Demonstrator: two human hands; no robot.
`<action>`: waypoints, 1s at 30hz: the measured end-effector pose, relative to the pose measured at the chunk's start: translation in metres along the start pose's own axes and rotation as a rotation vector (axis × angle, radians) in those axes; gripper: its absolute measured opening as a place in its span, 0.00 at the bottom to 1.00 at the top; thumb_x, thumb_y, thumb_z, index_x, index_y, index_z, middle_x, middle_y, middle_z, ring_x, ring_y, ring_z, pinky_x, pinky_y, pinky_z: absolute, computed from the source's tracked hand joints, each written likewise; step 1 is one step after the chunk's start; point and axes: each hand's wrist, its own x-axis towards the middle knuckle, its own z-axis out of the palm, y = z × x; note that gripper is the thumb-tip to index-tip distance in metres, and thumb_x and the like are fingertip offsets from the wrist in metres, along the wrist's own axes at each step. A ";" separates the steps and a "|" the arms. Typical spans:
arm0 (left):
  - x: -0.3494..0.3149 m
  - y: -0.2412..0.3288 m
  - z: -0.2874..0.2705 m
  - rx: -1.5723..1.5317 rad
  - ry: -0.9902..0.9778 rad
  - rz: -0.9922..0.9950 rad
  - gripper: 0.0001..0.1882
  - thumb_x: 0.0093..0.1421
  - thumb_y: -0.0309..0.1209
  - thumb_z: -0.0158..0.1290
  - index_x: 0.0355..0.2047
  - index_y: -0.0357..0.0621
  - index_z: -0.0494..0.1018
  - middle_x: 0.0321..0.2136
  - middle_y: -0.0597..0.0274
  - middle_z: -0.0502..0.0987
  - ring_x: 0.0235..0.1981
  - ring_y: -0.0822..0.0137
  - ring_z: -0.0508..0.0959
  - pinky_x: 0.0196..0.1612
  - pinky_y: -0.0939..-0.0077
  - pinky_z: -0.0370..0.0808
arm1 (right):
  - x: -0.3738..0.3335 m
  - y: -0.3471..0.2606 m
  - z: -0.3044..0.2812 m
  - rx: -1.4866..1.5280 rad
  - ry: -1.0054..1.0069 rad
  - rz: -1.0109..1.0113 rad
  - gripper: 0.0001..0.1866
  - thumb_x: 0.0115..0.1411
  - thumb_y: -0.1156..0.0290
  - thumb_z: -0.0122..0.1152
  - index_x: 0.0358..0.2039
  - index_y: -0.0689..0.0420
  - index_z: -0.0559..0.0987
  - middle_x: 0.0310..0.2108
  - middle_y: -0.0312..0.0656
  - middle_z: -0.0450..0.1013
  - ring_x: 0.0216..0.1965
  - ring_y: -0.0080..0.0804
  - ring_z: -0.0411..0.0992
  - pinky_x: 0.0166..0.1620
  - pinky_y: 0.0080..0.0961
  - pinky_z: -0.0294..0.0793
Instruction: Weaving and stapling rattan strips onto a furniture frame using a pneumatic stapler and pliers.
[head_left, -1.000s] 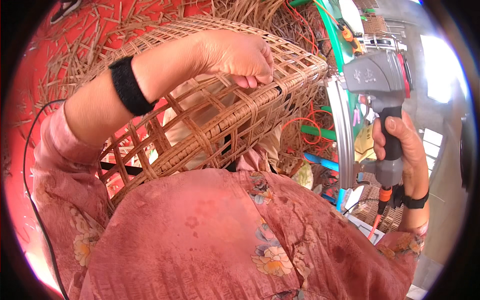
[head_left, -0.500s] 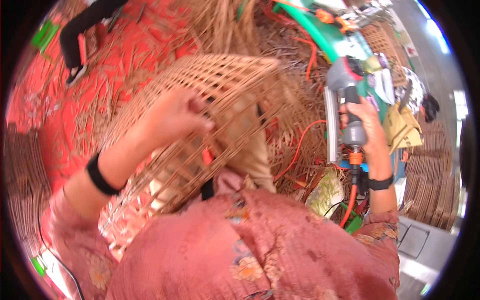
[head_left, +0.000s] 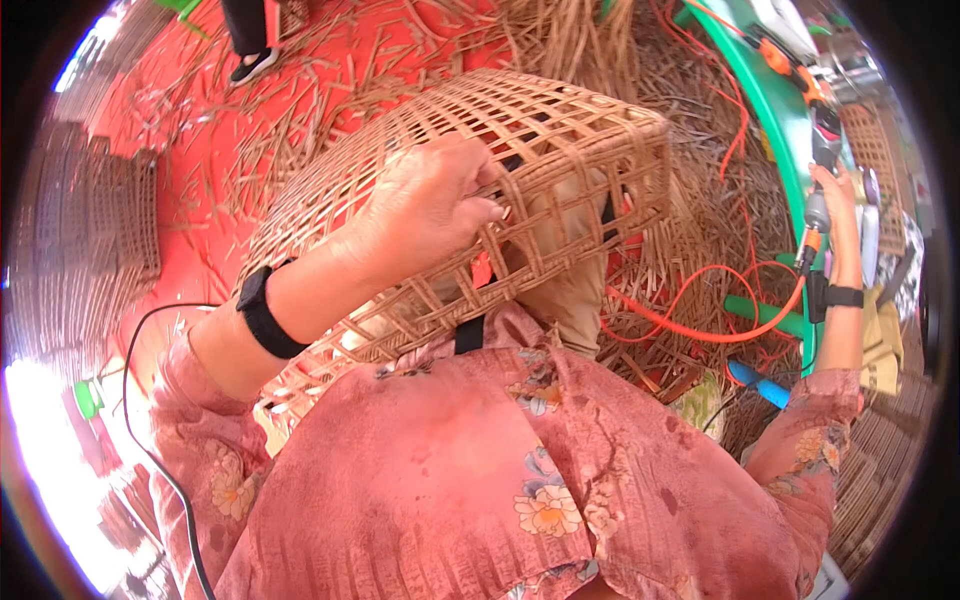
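A shallow openwork woven basket [head_left: 590, 115] of brown strips lies tilted across my lap. My left hand [head_left: 430, 200] is closed at its near side, with thumb and fingers pinching the weave by the rim. Stretched far to the right, my right hand [head_left: 838, 195] grips the handle of a grey and black air nail gun [head_left: 818, 212]. The gun is at the green table's edge, and an orange hose [head_left: 740, 335] runs from its end. Much of the gun's head is small and hard to make out in this position.
A green-edged table [head_left: 785, 150] at the right bears tools and another woven piece [head_left: 872, 150]. Loose brown strips [head_left: 350, 80] litter the red floor covering [head_left: 190, 240]. Woven panels [head_left: 90, 215] are stacked at the left. Another person's leg and shoe [head_left: 252, 66] show at the far left.
My right hand has carried the nail gun away from beside the basket, out to the right over the table. My left hand has closed onto the basket's weave. The whole view has shifted.
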 end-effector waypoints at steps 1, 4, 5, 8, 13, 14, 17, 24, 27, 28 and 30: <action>-0.002 0.000 0.000 0.004 0.019 -0.025 0.12 0.49 0.29 0.60 0.30 0.35 0.70 0.25 0.58 0.69 0.26 0.63 0.70 0.31 0.71 0.68 | 0.024 0.013 -0.003 -0.072 0.039 0.004 0.26 0.49 0.62 0.71 0.46 0.59 0.73 0.28 0.33 0.74 0.24 0.20 0.70 0.27 0.19 0.70; -0.005 0.002 -0.004 -0.002 -0.033 -0.025 0.14 0.51 0.28 0.59 0.35 0.35 0.71 0.27 0.56 0.70 0.31 0.60 0.73 0.36 0.68 0.71 | 0.082 0.056 -0.010 -0.229 0.016 -0.065 0.25 0.48 0.61 0.72 0.42 0.60 0.75 0.28 0.34 0.75 0.26 0.21 0.70 0.32 0.20 0.70; -0.009 0.003 -0.005 0.004 -0.022 -0.033 0.14 0.51 0.28 0.59 0.35 0.35 0.71 0.27 0.56 0.70 0.31 0.60 0.73 0.36 0.68 0.71 | 0.096 0.069 -0.015 -0.224 0.008 -0.078 0.25 0.48 0.61 0.72 0.42 0.60 0.75 0.28 0.34 0.75 0.26 0.21 0.70 0.32 0.20 0.70; -0.021 0.010 -0.009 0.105 -0.016 0.041 0.16 0.52 0.26 0.57 0.42 0.37 0.71 0.33 0.54 0.70 0.37 0.58 0.72 0.41 0.67 0.70 | 0.128 0.106 -0.019 -0.406 0.100 -0.020 0.21 0.47 0.57 0.69 0.35 0.61 0.78 0.27 0.33 0.73 0.26 0.22 0.68 0.31 0.24 0.67; -0.043 0.024 0.000 0.103 0.043 -0.081 0.24 0.54 0.23 0.54 0.52 0.41 0.68 0.40 0.52 0.67 0.44 0.55 0.69 0.49 0.66 0.67 | 0.154 0.132 -0.027 -0.353 0.008 -0.019 0.23 0.46 0.55 0.70 0.31 0.64 0.79 0.27 0.37 0.74 0.25 0.25 0.68 0.31 0.27 0.67; -0.044 0.025 0.003 0.100 0.035 -0.107 0.24 0.54 0.23 0.54 0.52 0.41 0.68 0.40 0.52 0.67 0.44 0.55 0.69 0.49 0.66 0.67 | 0.155 0.135 -0.029 -0.502 0.030 0.025 0.25 0.45 0.55 0.71 0.31 0.66 0.77 0.26 0.39 0.73 0.25 0.27 0.68 0.32 0.29 0.68; -0.044 0.023 0.008 0.051 0.125 -0.079 0.25 0.53 0.22 0.54 0.53 0.41 0.68 0.41 0.52 0.66 0.44 0.54 0.70 0.50 0.66 0.67 | 0.158 0.141 -0.030 -0.701 0.149 -0.075 0.29 0.44 0.52 0.71 0.27 0.70 0.76 0.24 0.45 0.73 0.26 0.36 0.70 0.35 0.36 0.69; -0.031 0.004 0.006 0.069 0.025 -0.080 0.25 0.52 0.25 0.56 0.52 0.39 0.68 0.42 0.53 0.66 0.46 0.54 0.70 0.51 0.66 0.68 | 0.173 0.162 -0.022 -0.662 0.075 -0.012 0.37 0.46 0.49 0.70 0.40 0.73 0.74 0.36 0.53 0.76 0.37 0.44 0.74 0.46 0.36 0.70; -0.030 0.000 0.006 0.078 -0.003 -0.093 0.25 0.52 0.26 0.57 0.52 0.39 0.68 0.43 0.52 0.66 0.47 0.55 0.70 0.52 0.66 0.67 | 0.161 0.165 -0.023 -0.798 0.304 -0.094 0.31 0.47 0.49 0.68 0.39 0.67 0.78 0.34 0.53 0.76 0.38 0.47 0.75 0.46 0.37 0.70; -0.029 -0.002 0.006 0.079 -0.008 -0.100 0.24 0.53 0.27 0.57 0.52 0.39 0.68 0.44 0.52 0.66 0.48 0.55 0.70 0.53 0.67 0.67 | 0.152 0.162 -0.024 -0.663 0.236 -0.095 0.33 0.47 0.49 0.68 0.43 0.66 0.77 0.39 0.54 0.76 0.42 0.47 0.74 0.49 0.36 0.68; -0.030 -0.003 0.007 0.111 -0.015 -0.094 0.24 0.53 0.27 0.57 0.51 0.39 0.68 0.45 0.53 0.66 0.49 0.56 0.69 0.53 0.67 0.67 | 0.131 0.143 -0.023 -0.561 0.162 -0.089 0.38 0.48 0.49 0.68 0.50 0.68 0.73 0.45 0.56 0.73 0.48 0.47 0.72 0.53 0.35 0.67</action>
